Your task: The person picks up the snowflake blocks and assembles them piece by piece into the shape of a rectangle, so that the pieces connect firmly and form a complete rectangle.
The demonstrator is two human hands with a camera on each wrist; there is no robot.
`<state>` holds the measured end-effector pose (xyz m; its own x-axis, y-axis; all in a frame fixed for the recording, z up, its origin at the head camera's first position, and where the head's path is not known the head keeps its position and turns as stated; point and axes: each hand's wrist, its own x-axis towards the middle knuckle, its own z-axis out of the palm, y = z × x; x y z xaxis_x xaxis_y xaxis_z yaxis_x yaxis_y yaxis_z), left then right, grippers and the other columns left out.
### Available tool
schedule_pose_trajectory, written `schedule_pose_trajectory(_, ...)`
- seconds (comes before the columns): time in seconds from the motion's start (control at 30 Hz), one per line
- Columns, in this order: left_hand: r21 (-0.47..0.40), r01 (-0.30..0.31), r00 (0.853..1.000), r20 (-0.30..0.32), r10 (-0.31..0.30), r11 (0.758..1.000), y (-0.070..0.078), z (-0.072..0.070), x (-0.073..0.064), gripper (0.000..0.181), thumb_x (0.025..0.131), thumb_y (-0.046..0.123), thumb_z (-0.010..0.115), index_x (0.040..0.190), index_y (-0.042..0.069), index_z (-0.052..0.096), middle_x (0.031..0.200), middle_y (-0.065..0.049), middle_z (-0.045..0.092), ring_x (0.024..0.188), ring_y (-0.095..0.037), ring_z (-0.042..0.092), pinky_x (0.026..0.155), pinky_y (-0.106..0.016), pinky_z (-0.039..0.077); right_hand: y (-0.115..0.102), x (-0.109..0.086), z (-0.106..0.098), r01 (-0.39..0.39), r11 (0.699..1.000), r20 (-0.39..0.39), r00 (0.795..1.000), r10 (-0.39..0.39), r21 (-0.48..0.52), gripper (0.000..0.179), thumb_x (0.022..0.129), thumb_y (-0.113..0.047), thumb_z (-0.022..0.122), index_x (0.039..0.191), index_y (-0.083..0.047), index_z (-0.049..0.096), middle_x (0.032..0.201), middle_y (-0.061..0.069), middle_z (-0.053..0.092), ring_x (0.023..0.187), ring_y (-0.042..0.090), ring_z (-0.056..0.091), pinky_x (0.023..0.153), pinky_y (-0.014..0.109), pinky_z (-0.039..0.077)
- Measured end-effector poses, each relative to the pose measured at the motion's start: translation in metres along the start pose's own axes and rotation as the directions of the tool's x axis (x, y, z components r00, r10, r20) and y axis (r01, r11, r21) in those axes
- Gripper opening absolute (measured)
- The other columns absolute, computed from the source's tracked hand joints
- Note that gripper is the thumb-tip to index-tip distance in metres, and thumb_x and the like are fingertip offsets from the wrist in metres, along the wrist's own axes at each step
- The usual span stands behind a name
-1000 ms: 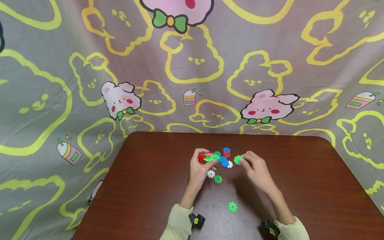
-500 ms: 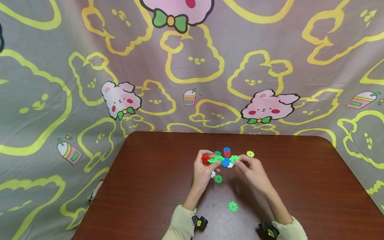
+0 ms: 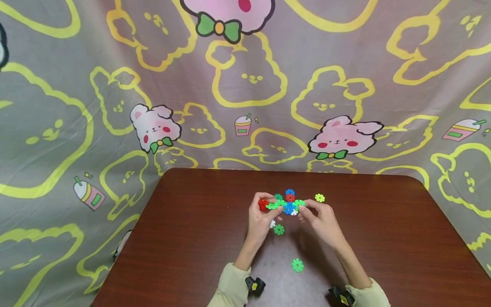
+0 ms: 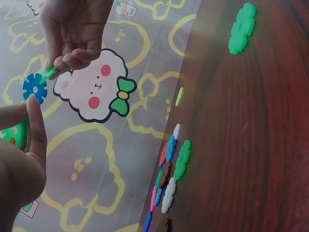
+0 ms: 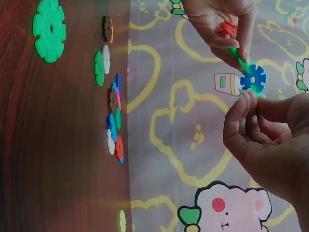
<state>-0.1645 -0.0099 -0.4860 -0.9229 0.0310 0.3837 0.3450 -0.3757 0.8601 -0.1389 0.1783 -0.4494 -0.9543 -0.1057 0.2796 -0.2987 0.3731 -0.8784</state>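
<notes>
My left hand (image 3: 261,221) grips a small chain of notched plastic snowflake discs above the table. In it are a red disc (image 3: 263,204), green discs (image 3: 279,204) and a blue disc (image 5: 253,79) at its free end. Opposite, my right hand (image 3: 325,221) pinches a light green disc (image 3: 298,204) between thumb and fingers. In both wrist views this disc's edge meets the blue one; whether their slots are interlocked I cannot tell. The left fingers hide part of the chain.
Loose discs lie on the brown table (image 3: 184,238): a yellow disc (image 3: 320,198) at the right, a dark green disc (image 3: 278,230) nearer, and a light green disc (image 3: 297,265) between the forearms. Several more lie behind the hands. A patterned cloth (image 3: 245,153) hangs behind.
My right hand has moved left, bringing its green disc up to the chain. The left hand has shifted slightly right. Over the last half second both have barely moved.
</notes>
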Motion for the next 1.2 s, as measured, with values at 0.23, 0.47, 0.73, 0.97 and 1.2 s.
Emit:
schedule_pose_trajectory(0.23, -0.046, 0.006, 0.999, -0.033, -0.008, 0.999, 0.001, -0.004, 0.003, 0.043, 0.082, -0.017, 0.071, 0.117, -0.019, 0.046, 0.096, -0.006, 0.066, 0.066, -0.011, 0.068, 0.057, -0.029, 0.059, 0.001, 0.001, -0.003, -0.026, 0.998, 0.016, 1.000, 0.025, 0.061, 0.015, 0.101, -0.008, 0.067, 0.106, 0.005, 0.072, 0.083, 0.016, 0.071, 0.073, 0.017, 0.068, 0.068, 0.029, 0.059)
schedule_pose_trajectory(0.47, -0.089, -0.009, 0.998, -0.062, 0.003, 0.996, 0.004, -0.009, 0.007, 0.052, 0.080, -0.018, 0.069, 0.123, -0.020, 0.039, 0.097, -0.003, 0.066, 0.071, -0.011, 0.065, 0.057, -0.028, 0.059, 0.005, 0.003, -0.001, -0.070, 0.994, 0.002, 0.998, 0.070, 0.088, 0.016, 0.101, -0.009, 0.067, 0.107, 0.005, 0.072, 0.082, 0.016, 0.071, 0.072, 0.019, 0.069, 0.066, 0.030, 0.059)
schedule_pose_trajectory(0.73, -0.112, -0.086, 0.985, -0.162, 0.067, 0.990, 0.004, -0.014, 0.011, 0.067, 0.079, -0.020, 0.071, 0.132, -0.019, 0.030, 0.104, -0.007, 0.061, 0.085, -0.014, 0.064, 0.062, -0.027, 0.060, 0.032, 0.005, 0.021, 0.025, 0.974, 0.192, 0.981, 0.020, -0.226, 0.019, 0.093, -0.005, 0.077, 0.110, 0.002, 0.071, 0.092, 0.005, 0.070, 0.080, 0.018, 0.066, 0.069, 0.032, 0.055)
schedule_pose_trajectory(0.97, -0.134, -0.100, 0.972, -0.225, 0.068, 0.986, 0.007, -0.016, 0.013, 0.056, 0.079, -0.021, 0.072, 0.125, -0.018, 0.041, 0.104, -0.007, 0.067, 0.088, -0.015, 0.067, 0.073, -0.030, 0.061, 0.041, 0.000, 0.039, 0.144, 0.916, 0.465, 0.884, 0.052, -0.375, 0.039, 0.089, -0.013, 0.082, 0.125, 0.000, 0.071, 0.106, 0.008, 0.057, 0.094, 0.021, 0.053, 0.077, 0.035, 0.050)
schedule_pose_trajectory(1.2, -0.124, -0.054, 0.968, -0.250, 0.022, 0.991, 0.008, -0.016, 0.013, 0.041, 0.081, -0.019, 0.072, 0.114, -0.020, 0.048, 0.096, -0.004, 0.074, 0.081, -0.014, 0.071, 0.076, -0.030, 0.061, 0.046, -0.001, 0.042, 0.181, 0.902, 0.442, 0.897, 0.013, -0.393, 0.019, 0.086, -0.011, 0.085, 0.094, -0.006, 0.069, 0.093, 0.003, 0.051, 0.083, 0.016, 0.048, 0.070, 0.032, 0.046)
